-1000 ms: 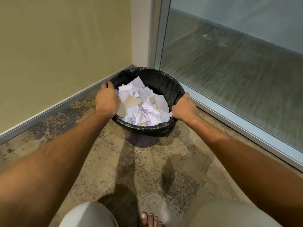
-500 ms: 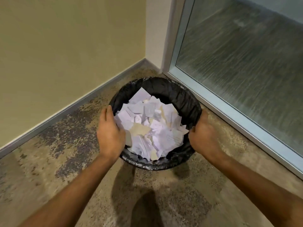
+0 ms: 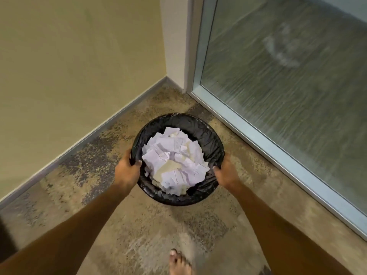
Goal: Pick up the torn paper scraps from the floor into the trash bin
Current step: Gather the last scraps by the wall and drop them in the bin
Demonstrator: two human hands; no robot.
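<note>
The round trash bin point(image 3: 200, 130), lined with a black plastic bag, is in the middle of the view above the speckled floor. It is filled with torn white and pale lilac paper scraps point(image 3: 174, 161). My left hand point(image 3: 127, 168) grips the bin's left rim, thumb curled over the edge. My right hand point(image 3: 225, 172) grips the right rim the same way. No scraps show on the floor around the bin.
A beige wall with a grey skirting point(image 3: 83, 139) runs along the left. A frosted glass door point(image 3: 288, 92) in a metal frame stands at the right, meeting the wall in a corner behind the bin. My bare foot point(image 3: 179, 262) is at the bottom.
The view has risen and the bin now sits lower and farther from the corner. Both hands keep hold of the rim, and my thumbs now curl over its edge.
</note>
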